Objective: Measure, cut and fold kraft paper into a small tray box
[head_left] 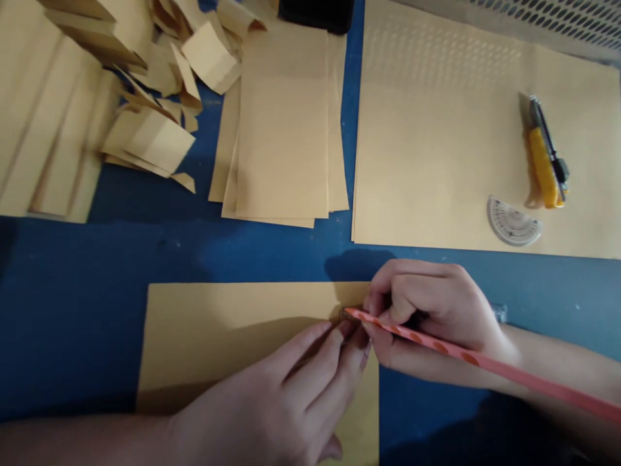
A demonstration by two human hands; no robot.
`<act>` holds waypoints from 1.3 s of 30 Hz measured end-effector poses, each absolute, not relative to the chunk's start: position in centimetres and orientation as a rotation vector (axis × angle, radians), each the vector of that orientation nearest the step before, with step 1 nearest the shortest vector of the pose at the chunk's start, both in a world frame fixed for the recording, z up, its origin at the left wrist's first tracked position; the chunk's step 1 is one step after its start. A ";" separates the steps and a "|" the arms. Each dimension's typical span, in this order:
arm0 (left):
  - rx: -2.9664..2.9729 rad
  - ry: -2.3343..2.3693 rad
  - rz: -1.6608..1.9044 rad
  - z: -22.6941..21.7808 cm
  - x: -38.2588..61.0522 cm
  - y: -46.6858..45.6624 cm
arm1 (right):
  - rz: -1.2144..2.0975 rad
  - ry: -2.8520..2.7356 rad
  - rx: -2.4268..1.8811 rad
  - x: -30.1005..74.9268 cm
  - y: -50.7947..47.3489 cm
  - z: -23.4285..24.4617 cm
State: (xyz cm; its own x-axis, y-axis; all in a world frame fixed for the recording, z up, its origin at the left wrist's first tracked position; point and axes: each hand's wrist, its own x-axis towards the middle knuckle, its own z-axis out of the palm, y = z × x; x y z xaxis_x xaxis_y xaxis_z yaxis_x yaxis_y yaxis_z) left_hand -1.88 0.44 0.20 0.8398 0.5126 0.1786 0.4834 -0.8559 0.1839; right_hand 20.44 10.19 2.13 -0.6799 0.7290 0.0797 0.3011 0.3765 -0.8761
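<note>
A pink pencil point(514, 374) with orange spots is pinched in my right hand point(436, 310). Its tip meets a tan sheet of paper point(194, 323) near the sheet's upper right corner. On the same sheet rests my left hand point(281, 395), fingers bent and close together. Those fingertips press down just below the pencil tip, almost touching my right thumb. Whatever lies under them is hidden. A small piece of clear plastic point(499, 312) shows behind my right wrist; the hand covers the rest of it.
Larger tan sheets point(436, 142) at the upper right carry a yellow utility knife point(546, 168) and a clear protractor point(514, 221). Cut paper rectangles point(284, 129) are stacked at top centre, beside a black object point(317, 13). Folded paper strips and scraps point(150, 139) crowd the upper left of the blue table point(121, 252).
</note>
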 end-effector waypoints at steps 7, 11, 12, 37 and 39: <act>2.900 0.794 0.314 0.3 -1.6 0.6 | 1.225 -2.175 -0.911 20.3 10.2 2.2; 2.904 0.792 0.313 0.3 -1.7 0.6 | 1.259 -2.185 -0.899 20.4 10.2 2.2; 2.906 0.790 0.305 0.3 -1.7 0.6 | 1.268 -2.185 -0.891 20.4 10.2 2.2; 2.906 0.804 0.283 0.5 -1.8 0.6 | 1.216 -2.186 -0.958 20.2 10.2 2.4; 2.901 0.804 0.285 0.5 -1.8 0.6 | 1.211 -2.188 -0.950 20.2 10.2 2.4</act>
State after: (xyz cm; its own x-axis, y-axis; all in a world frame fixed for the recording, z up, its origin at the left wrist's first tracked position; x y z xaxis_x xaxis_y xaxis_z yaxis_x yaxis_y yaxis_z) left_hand -1.78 0.62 0.51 0.8415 0.5194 0.1488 0.4971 -0.8522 0.1632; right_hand 20.25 10.20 2.38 -0.6541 0.7537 0.0636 0.3462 0.3731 -0.8608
